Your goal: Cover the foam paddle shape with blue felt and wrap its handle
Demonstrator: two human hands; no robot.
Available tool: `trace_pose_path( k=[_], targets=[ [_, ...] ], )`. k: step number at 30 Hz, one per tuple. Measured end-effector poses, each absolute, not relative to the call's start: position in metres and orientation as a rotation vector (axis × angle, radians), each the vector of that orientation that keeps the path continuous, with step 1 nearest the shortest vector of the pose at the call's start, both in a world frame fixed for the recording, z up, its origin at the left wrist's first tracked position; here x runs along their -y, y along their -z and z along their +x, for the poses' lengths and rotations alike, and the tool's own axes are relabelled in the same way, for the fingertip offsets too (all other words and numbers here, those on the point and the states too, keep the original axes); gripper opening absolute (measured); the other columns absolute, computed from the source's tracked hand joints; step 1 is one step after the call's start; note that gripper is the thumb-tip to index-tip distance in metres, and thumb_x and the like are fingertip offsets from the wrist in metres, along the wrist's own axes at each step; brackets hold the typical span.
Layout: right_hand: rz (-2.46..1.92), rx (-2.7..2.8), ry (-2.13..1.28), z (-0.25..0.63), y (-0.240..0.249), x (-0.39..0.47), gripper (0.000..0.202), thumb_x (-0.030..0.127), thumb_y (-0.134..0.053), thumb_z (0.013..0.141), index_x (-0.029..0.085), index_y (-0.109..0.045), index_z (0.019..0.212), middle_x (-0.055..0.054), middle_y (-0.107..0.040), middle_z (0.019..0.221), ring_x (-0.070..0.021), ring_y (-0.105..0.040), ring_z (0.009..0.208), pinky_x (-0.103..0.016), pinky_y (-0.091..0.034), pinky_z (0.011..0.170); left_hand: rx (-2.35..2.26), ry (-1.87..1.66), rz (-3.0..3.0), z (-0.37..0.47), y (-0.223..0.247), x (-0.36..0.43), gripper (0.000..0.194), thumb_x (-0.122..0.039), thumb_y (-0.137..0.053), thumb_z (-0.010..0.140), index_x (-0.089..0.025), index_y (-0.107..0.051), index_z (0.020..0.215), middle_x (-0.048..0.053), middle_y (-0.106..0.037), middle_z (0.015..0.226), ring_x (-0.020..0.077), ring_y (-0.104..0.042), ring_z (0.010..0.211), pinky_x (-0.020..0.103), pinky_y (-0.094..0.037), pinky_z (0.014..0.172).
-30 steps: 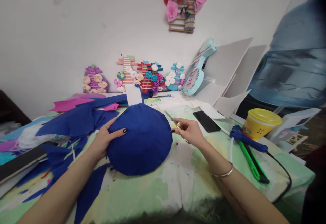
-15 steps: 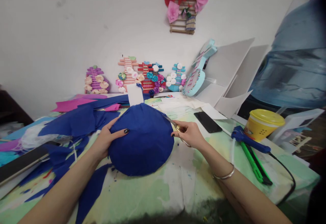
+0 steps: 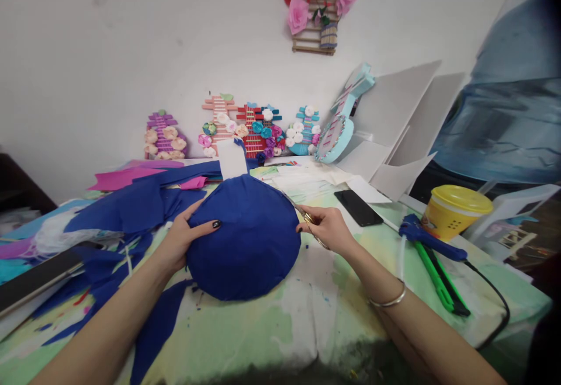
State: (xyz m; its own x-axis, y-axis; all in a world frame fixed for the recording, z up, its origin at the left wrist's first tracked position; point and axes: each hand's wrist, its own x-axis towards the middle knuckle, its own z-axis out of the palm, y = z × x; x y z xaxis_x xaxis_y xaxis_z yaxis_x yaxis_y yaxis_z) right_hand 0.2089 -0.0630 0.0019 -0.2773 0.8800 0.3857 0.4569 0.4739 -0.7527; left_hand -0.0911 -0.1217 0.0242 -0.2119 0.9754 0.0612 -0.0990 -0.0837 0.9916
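A round shape covered in dark blue material (image 3: 245, 239), with a white neck (image 3: 233, 160) at its far end, is tilted up above the table. My left hand (image 3: 186, 236) grips its left edge, thumb on the front and the other fingers behind. Gold-handled scissors (image 3: 310, 219) are in my right hand (image 3: 328, 228), their blades lying along the upper right edge of the blue shape. Whether the blades are parted is too small to tell. Blue scraps (image 3: 160, 326) lie beside and below my left forearm.
Right of my hand lie a black phone (image 3: 358, 207), a blue glue gun (image 3: 432, 240), a green cutter (image 3: 440, 280) and a yellow tub (image 3: 456, 212). Decorated guitar shapes (image 3: 254, 131) and white boards (image 3: 403, 116) lean at the wall. Blue sheets (image 3: 135, 204) cover the table's left.
Both hands stay at the blue shape's edges. The scissors have shifted very slightly along its right edge, and the whole view has moved a little.
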Motion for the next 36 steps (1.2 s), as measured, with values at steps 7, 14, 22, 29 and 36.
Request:
trace_pose_path(
  k=[7,14,22,29,36],
  targets=[
    [-1.069,1.906,-0.513,0.21,-0.002,0.063,0.059,0.058,-0.072,0.065,0.016,-0.074,0.107,0.004,-0.046,0.052,-0.01,-0.034,0.053,-0.022,-0.033,0.05,-1.196,-1.488,1.044,-0.089,-0.024,0.123,0.078,-0.022,-0.087,0.052,-0.024,-0.058,0.124,0.004,-0.075,0.096,0.0181,-0.072,0.07,0.022,-0.06,0.063],
    [-1.069,1.836,-0.413,0.21,-0.001,0.062,0.053,0.057,-0.073,0.066,0.017,-0.077,0.1,0.002,-0.055,0.051,-0.0098,-0.037,0.049,-0.023,-0.033,0.049,-1.185,-1.497,1.035,-0.089,-0.024,0.122,0.072,-0.02,-0.087,0.052,-0.023,-0.062,0.119,0.005,-0.075,0.095,0.0184,-0.072,0.068,0.022,-0.06,0.062],
    [-1.49,1.835,-0.321,0.218,-0.004,0.051,0.045,0.05,-0.064,0.076,0.018,-0.073,0.106,-0.001,-0.062,0.056,-0.0165,-0.055,0.056,-0.025,-0.037,0.056,-1.197,-1.51,0.989,-0.085,-0.023,0.117,0.064,-0.019,-0.086,0.053,-0.019,-0.064,0.113,0.005,-0.076,0.088,0.0186,-0.072,0.068,0.023,-0.06,0.063],
    [-1.726,1.956,-0.301,0.221,0.007,0.04,0.046,0.014,-0.055,0.075,0.012,-0.064,0.12,-0.012,-0.073,0.097,-0.0242,-0.065,0.09,-0.028,-0.042,0.073,-1.199,-1.566,0.882,-0.086,-0.013,0.108,0.044,-0.019,-0.083,0.06,-0.015,-0.067,0.1,0.007,-0.076,0.087,0.0176,-0.072,0.069,0.022,-0.058,0.064],
    [-1.742,1.948,-0.326,0.224,0.01,0.038,0.043,0.015,-0.053,0.075,0.01,-0.064,0.117,-0.017,-0.071,0.104,-0.0294,-0.065,0.094,-0.032,-0.043,0.076,-1.102,-1.596,0.583,-0.087,-0.008,0.1,0.012,-0.011,-0.067,0.075,-0.012,-0.069,0.087,0.006,-0.074,0.074,0.015,-0.069,0.057,0.023,-0.057,0.056]
  ],
)
